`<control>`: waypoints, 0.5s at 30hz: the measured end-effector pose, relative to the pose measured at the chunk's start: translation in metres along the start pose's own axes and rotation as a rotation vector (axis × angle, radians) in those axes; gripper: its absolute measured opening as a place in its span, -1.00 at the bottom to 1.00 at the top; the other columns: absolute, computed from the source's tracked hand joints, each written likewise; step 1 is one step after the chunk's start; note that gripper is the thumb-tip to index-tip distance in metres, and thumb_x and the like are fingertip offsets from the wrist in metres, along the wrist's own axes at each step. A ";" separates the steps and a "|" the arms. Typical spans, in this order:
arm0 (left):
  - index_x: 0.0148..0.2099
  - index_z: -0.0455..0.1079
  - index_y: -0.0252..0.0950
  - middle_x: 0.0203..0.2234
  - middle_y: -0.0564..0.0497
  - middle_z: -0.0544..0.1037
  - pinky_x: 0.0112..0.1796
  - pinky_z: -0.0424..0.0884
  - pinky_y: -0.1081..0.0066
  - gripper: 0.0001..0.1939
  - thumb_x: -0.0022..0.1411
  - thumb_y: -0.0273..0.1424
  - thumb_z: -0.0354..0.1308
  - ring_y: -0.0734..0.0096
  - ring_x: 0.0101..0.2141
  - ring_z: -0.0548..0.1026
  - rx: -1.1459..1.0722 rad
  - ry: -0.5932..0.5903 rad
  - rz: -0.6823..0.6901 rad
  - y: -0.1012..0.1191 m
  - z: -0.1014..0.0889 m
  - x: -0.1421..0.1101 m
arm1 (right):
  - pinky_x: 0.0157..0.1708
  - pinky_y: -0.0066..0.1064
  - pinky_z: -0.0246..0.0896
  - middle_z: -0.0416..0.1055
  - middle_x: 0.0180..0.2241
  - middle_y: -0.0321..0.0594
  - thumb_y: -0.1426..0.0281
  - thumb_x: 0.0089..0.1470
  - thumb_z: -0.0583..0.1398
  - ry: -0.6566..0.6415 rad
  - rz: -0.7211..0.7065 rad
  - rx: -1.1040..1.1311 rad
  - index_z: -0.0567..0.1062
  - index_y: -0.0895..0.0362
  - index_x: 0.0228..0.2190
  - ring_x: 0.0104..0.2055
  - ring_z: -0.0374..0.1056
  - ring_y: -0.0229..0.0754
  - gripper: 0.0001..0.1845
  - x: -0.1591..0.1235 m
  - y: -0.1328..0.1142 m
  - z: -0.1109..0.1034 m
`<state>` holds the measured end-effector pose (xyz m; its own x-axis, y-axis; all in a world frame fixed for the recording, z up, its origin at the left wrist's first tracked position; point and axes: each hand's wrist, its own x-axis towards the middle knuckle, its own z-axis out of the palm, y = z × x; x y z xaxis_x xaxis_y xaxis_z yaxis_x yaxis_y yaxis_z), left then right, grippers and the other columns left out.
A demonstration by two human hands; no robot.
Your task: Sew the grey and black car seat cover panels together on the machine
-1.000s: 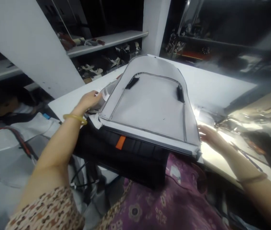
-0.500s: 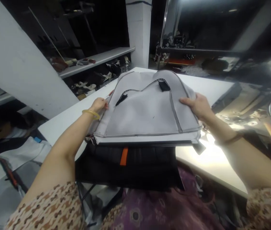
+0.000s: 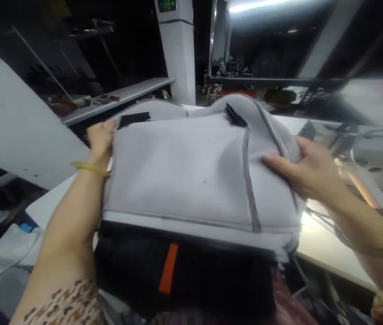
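A grey fabric bag panel point(image 3: 191, 176) with darker grey piping and black strap tabs is lifted off the white table point(image 3: 327, 253), close to my face. Below it hangs a black padded section point(image 3: 212, 275) with an orange tag point(image 3: 168, 268). My left hand point(image 3: 100, 137), with a yellow bangle on the wrist, grips the panel's upper left edge. My right hand point(image 3: 308, 169) is closed on the panel's right edge, thumb on top.
A sewing machine point(image 3: 364, 135) with a bright lamp stands at the right on the table. A white pillar point(image 3: 178, 49) and a shelf point(image 3: 117, 97) with scattered items lie behind. White and dark fabric pieces point(image 3: 5, 243) are piled at the lower left.
The right hand came up from the table and took hold of the panel's right edge. Both hands then raised the panel and pulled it toward me.
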<state>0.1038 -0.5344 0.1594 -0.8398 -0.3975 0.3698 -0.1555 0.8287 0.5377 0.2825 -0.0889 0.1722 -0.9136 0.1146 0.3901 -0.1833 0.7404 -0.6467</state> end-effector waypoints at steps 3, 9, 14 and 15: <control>-0.27 0.29 -0.52 -0.45 -0.05 0.34 -0.36 0.16 0.44 -0.70 0.31 -0.33 -0.08 0.37 -0.30 0.30 0.195 -0.097 -0.122 -0.036 0.005 -0.017 | -0.29 -0.24 0.25 0.42 -0.39 -0.14 0.13 0.11 0.09 -0.368 0.047 -0.241 0.35 0.12 -0.21 -0.33 0.37 -0.03 -0.67 -0.019 0.002 0.051; -0.09 0.24 -0.57 -0.13 -0.31 0.38 -0.11 0.26 0.17 -0.39 0.22 -0.01 -0.03 -0.10 0.05 0.25 0.430 -0.312 -0.226 -0.097 0.017 -0.067 | -0.28 -0.25 0.25 0.44 -0.32 -0.03 0.11 0.12 0.08 -0.728 0.118 -0.293 0.32 0.19 -0.11 -0.25 0.39 0.04 -0.56 -0.040 0.052 0.136; -0.17 0.30 -0.62 -0.28 -0.30 0.47 -0.33 0.40 0.20 -0.18 0.05 0.19 -0.01 -0.07 -0.21 0.46 0.431 -0.524 -0.239 -0.107 -0.010 -0.071 | 0.04 -0.05 0.17 0.16 0.10 0.08 -0.06 -0.34 0.36 -0.401 0.195 -0.053 0.14 0.15 0.14 0.12 0.14 0.19 0.09 -0.025 0.087 0.110; -0.23 0.33 -0.59 -0.38 -0.26 0.48 -0.39 0.40 0.21 -0.21 0.05 0.19 -0.03 -0.02 -0.30 0.48 0.414 -0.555 -0.191 -0.104 -0.010 -0.074 | 0.11 -0.04 0.11 0.05 0.17 0.09 0.00 -0.42 0.41 -0.366 0.293 0.066 0.06 0.15 0.19 0.19 0.05 0.19 0.21 -0.023 0.093 0.108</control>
<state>0.1875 -0.5954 0.0834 -0.9017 -0.3826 -0.2014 -0.4183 0.8899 0.1819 0.2471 -0.0946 0.0321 -0.9960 0.0626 -0.0635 0.0891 0.6667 -0.7400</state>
